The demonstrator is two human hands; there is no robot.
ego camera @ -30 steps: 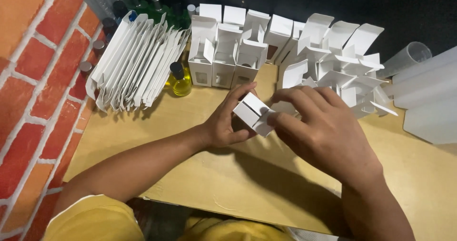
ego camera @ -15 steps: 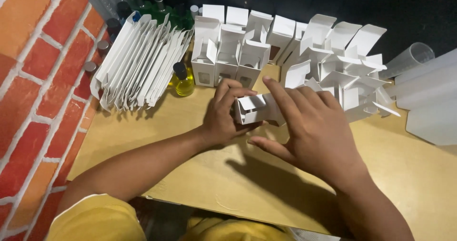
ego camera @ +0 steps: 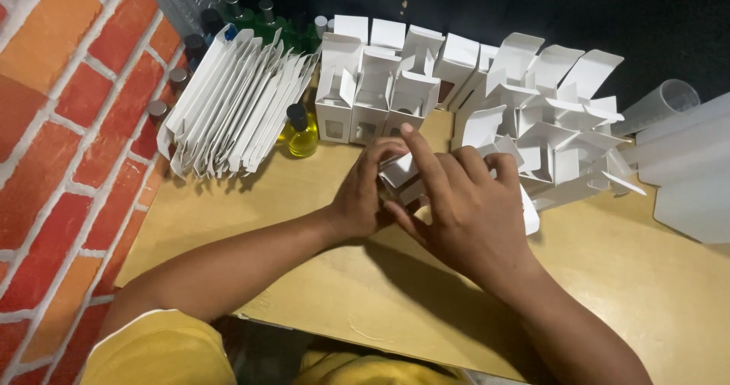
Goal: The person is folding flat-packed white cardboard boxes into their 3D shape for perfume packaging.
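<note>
Both hands meet over the tan surface (ego camera: 228, 225): the left hand (ego camera: 363, 198) and right hand (ego camera: 464, 202) close their fingers around a small white carton (ego camera: 398, 173), near a yellow bottle (ego camera: 301, 132) and flat-packed cartons (ego camera: 232, 103).

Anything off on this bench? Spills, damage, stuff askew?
No spills or damage show. The open white boxes on the right lie in a jumbled, tilted heap, while those behind the yellow bottle stand upright in rows. Both hands hold one small white box.

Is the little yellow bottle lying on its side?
No, the yellow bottle stands upright beside the stack of flat cartons.
</note>
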